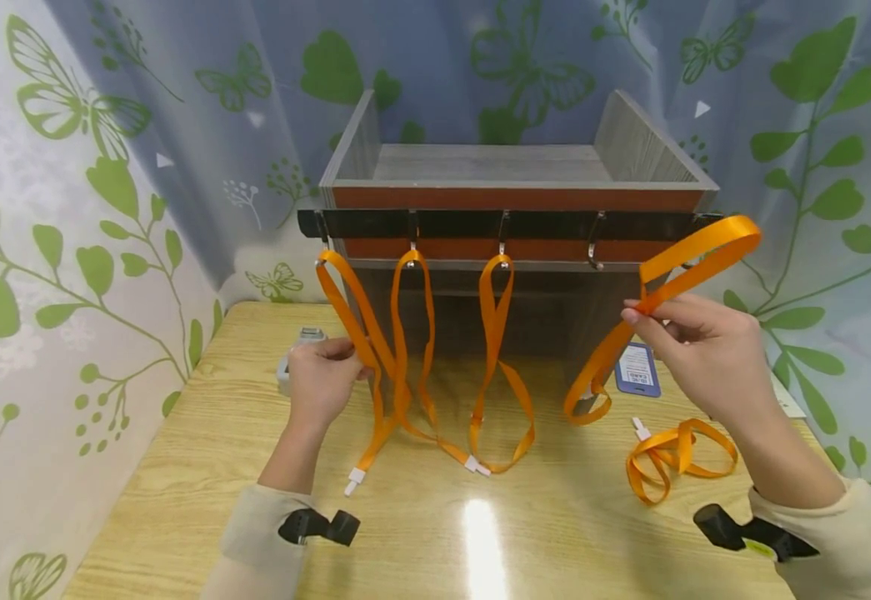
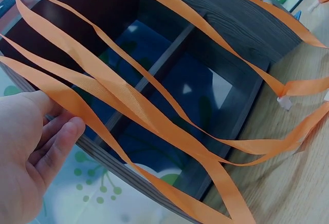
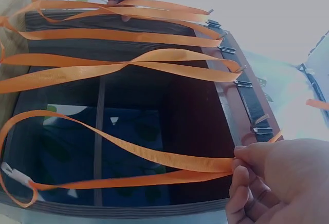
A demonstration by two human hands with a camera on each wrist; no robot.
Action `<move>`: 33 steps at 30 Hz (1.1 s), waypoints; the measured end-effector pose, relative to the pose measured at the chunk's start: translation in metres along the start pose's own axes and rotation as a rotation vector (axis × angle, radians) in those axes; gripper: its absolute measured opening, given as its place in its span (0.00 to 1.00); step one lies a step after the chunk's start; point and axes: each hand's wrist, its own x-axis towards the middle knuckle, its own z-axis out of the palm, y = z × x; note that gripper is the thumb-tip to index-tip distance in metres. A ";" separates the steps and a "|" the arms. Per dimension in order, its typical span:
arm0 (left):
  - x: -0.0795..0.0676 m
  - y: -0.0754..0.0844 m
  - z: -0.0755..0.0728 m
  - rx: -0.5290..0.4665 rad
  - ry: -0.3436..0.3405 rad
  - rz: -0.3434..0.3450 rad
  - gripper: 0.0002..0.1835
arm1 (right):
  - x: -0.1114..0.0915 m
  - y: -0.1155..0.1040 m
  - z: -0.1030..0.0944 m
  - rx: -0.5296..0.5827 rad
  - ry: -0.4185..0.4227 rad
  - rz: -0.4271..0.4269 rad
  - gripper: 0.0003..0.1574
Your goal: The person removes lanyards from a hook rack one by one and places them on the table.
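Note:
Between thumb and fingers my right hand (image 1: 705, 350) pinches an orange lanyard (image 1: 705, 242). Its loop stands up above the fingers by the right end of a black hook rail (image 1: 458, 223), and its lower part hangs down in front of the shelf unit. My left hand (image 1: 322, 375) pinches one strap of the leftmost hanging lanyard (image 1: 347, 287), below its hook. A second lanyard (image 1: 397, 321) and a third lanyard (image 1: 492, 321) hang from the hooks further right. The fourth hook (image 1: 594, 250) is bare. White clips (image 1: 356, 477) end the straps near the table.
The grey wooden shelf unit (image 1: 480, 158) stands at the back of the wooden table (image 1: 180, 500). On the right lie a loose orange lanyard (image 1: 683, 450) and a blue card holder (image 1: 639, 371). A grey-white object (image 1: 282, 375) sits behind my left hand. Patterned curtains (image 1: 270, 150) surround the table.

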 end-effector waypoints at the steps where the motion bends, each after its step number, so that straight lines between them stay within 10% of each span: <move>1: 0.000 0.000 0.000 -0.001 -0.001 0.003 0.11 | 0.000 0.000 -0.001 -0.006 0.000 -0.009 0.01; 14: 0.000 0.001 0.001 0.016 0.009 0.004 0.12 | -0.007 0.000 -0.012 0.014 -0.035 0.074 0.16; 33: 0.001 0.001 0.001 -0.001 0.011 0.034 0.11 | -0.026 0.021 -0.022 0.147 -0.146 0.313 0.11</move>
